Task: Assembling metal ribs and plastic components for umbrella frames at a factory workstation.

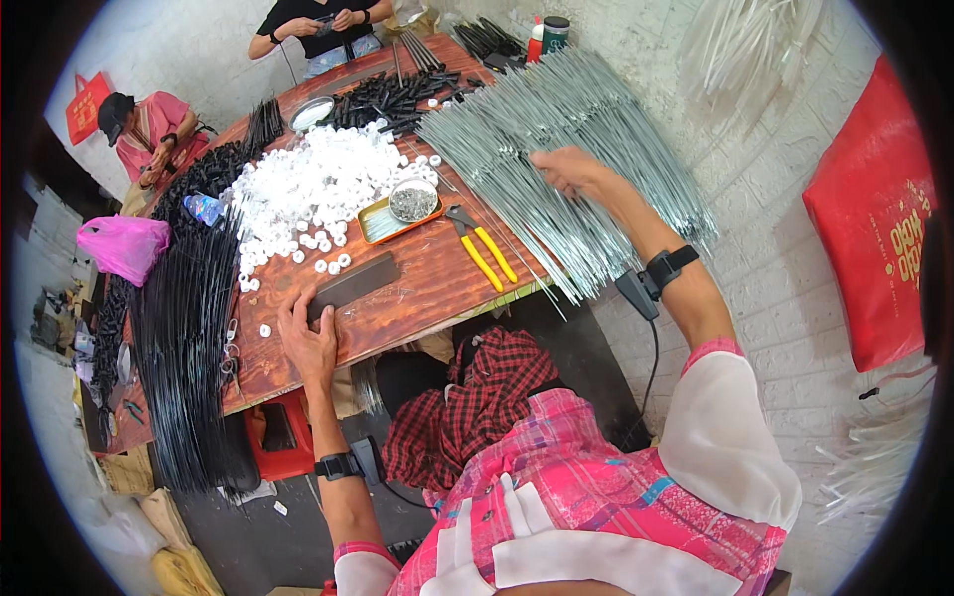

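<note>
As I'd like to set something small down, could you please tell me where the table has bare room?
Bare wood shows between the dark block and the yellow-handled pliers, and a smaller patch between the left hand and the scissors. White beads crowd the middle, black strands the left, grey rods the right.

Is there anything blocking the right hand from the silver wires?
Nothing that I can see: the right hand is at the silver wires, and the pliers lie off to its left.
</note>
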Demonstrator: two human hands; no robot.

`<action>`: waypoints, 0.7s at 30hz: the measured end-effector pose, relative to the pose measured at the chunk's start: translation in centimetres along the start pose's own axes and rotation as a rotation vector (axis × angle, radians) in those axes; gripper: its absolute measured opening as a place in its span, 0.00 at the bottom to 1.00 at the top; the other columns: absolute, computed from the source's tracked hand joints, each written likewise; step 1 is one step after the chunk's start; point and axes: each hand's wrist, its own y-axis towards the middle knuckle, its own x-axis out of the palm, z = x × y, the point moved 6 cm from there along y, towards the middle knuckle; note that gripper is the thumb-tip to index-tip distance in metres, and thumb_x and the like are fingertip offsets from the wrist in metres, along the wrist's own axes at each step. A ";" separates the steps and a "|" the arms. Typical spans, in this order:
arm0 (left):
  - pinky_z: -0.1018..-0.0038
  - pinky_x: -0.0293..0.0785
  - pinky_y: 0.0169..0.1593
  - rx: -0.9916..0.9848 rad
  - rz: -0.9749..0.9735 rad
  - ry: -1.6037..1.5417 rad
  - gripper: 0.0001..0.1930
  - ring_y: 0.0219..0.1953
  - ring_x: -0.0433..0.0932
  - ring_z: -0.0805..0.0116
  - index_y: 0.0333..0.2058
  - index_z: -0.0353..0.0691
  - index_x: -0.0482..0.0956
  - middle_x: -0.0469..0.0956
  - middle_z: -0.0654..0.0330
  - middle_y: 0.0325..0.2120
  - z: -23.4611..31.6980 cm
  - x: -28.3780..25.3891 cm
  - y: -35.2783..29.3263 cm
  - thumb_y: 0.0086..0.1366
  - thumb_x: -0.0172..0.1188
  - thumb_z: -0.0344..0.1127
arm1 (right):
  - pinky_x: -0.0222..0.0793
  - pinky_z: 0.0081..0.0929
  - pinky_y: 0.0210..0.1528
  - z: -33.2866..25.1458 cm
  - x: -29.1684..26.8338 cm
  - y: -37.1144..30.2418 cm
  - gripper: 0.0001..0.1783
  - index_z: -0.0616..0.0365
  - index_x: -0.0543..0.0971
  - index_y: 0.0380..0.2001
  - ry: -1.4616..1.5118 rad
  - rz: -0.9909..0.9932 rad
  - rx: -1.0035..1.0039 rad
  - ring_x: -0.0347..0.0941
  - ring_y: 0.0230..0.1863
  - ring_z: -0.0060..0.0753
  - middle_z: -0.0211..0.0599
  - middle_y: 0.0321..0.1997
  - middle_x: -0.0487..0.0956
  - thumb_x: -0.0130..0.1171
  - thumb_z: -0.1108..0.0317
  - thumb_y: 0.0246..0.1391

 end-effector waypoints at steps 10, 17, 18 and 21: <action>0.60 0.68 0.58 0.011 -0.002 0.023 0.21 0.55 0.72 0.50 0.52 0.44 0.80 0.74 0.52 0.52 0.0 -0.1 0.0 0.58 0.67 0.33 | 0.65 0.37 0.23 -2.3 -0.4 0.5 0.20 0.59 0.75 0.22 -0.350 0.166 -0.206 0.67 0.18 0.31 0.36 0.17 0.73 0.61 0.52 0.55; 0.60 0.68 0.59 -0.006 0.006 0.001 0.21 0.56 0.72 0.50 0.52 0.44 0.80 0.74 0.52 0.52 -0.1 0.0 0.0 0.58 0.67 0.33 | 0.70 0.37 0.26 -1.8 0.9 -0.2 0.19 0.62 0.77 0.22 -0.256 0.219 -0.220 0.74 0.21 0.34 0.41 0.19 0.77 0.62 0.55 0.54; 0.60 0.68 0.59 -0.003 0.008 -0.001 0.21 0.56 0.72 0.50 0.52 0.44 0.80 0.74 0.52 0.52 -0.1 0.0 0.0 0.57 0.67 0.33 | 0.69 0.34 0.23 -2.0 1.2 -0.5 0.18 0.61 0.77 0.21 0.008 0.182 -0.141 0.72 0.18 0.30 0.38 0.19 0.78 0.62 0.58 0.56; 0.60 0.68 0.59 0.005 0.015 0.010 0.21 0.56 0.72 0.50 0.51 0.43 0.80 0.74 0.52 0.52 -0.1 -0.2 0.0 0.57 0.68 0.33 | 0.63 0.22 0.18 -2.1 1.1 -0.3 0.14 0.56 0.74 0.27 0.032 0.049 -0.013 0.66 0.17 0.17 0.27 0.22 0.76 0.60 0.59 0.62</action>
